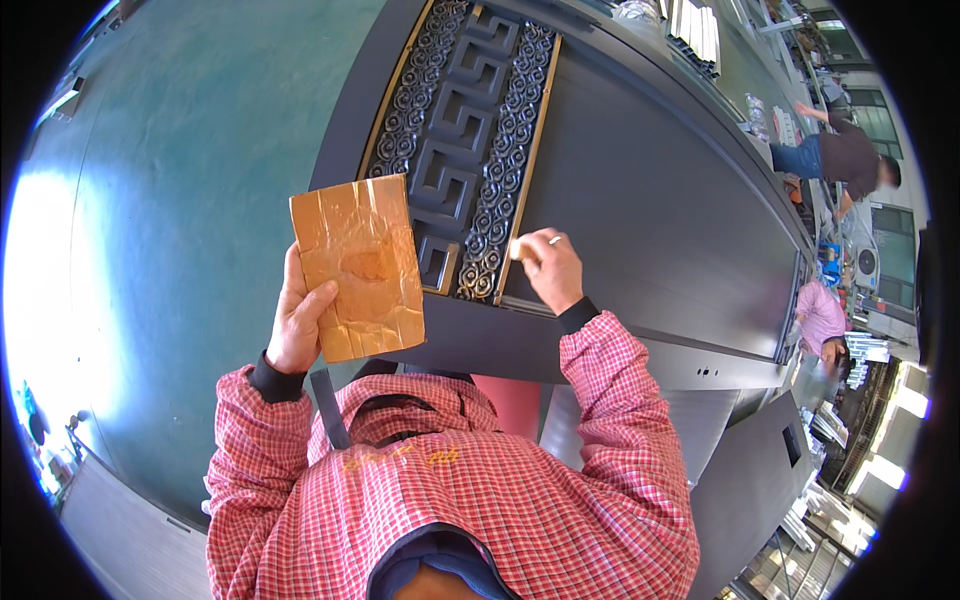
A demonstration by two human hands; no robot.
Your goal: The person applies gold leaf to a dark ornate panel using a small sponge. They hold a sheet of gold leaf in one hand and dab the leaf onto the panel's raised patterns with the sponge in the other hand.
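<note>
My left hand (297, 322) grips a flat cardboard piece (375, 312) by its left edge, thumb on top. Gold-brown colour coats the cardboard, with a darker reddish patch in its middle. Pinched in the fingers of my right hand (555, 275) is a small pale pad (517, 249), perhaps a sponge. It is close to a gold strip (537, 130) on a dark grey door panel (640, 200); whether it touches, I cannot tell. Beside that strip runs a raised ornamental band (450, 165) of key pattern and curled flowers, partly gold-tinted. The cardboard covers the near left corner of this band.
Another grey panel (740, 490) lies at the lower right, and a pale one (130, 530) at the lower left. Green floor (210, 150) stretches to the left. Two people, one in dark clothes (850, 155) and one in pink (822, 312), are beyond the door's right side.
</note>
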